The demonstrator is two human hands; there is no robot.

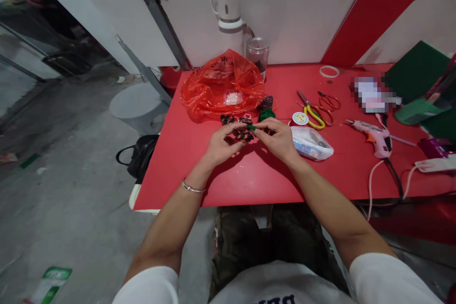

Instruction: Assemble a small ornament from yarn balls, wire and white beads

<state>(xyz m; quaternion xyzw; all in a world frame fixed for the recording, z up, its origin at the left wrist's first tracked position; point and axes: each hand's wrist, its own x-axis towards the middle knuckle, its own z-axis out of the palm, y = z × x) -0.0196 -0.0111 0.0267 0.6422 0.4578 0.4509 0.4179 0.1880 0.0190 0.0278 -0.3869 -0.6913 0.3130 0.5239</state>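
Over the red table [249, 175] my left hand [223, 142] and my right hand [276, 137] meet, fingers pinched together on a small dark multicoloured craft piece [244, 136]. A green bit [251, 127] shows at the fingertips of my right hand. A silver bracelet [191, 187] circles my left wrist. Two similar small dark pieces [235, 119] lie on the table just beyond my hands, beside a green spool of cord [266, 114].
A red plastic bag [221, 83] with white beads lies behind. To the right are a clear packet [311, 143], yellow-handled scissors [313, 115], a tape roll [299, 118], a pink glue gun [374, 135] with cords, and green sheets [420, 69]. A white blender [228, 14] stands at the wall.
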